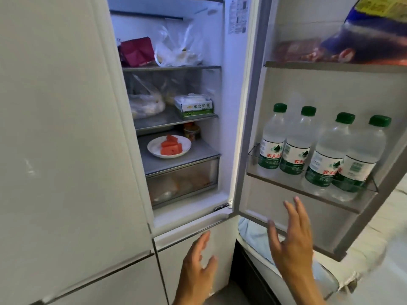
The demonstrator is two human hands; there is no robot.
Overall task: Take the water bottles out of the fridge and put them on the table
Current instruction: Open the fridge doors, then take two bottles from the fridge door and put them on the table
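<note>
The fridge's right door [293, 84] stands open. Several clear water bottles with green caps and green-and-white labels stand upright in a row in its clear door shelf [286, 183]; the leftmost bottle [272, 139] is nearest the hinge and the rightmost bottle [363, 155] nearest the door's outer edge. My right hand [290, 243] is raised just below that shelf, fingers spread, holding nothing. My left hand [198, 263] hovers lower, in front of the lower fridge door, fingers apart and empty.
Inside the fridge are a white plate of watermelon [169, 146], a green-and-white box [193, 106], plastic bags [176, 49] and a red packet [136, 51]. An upper door shelf [330, 66] holds packaged food. A light blue cloth [253, 238] lies below the open door.
</note>
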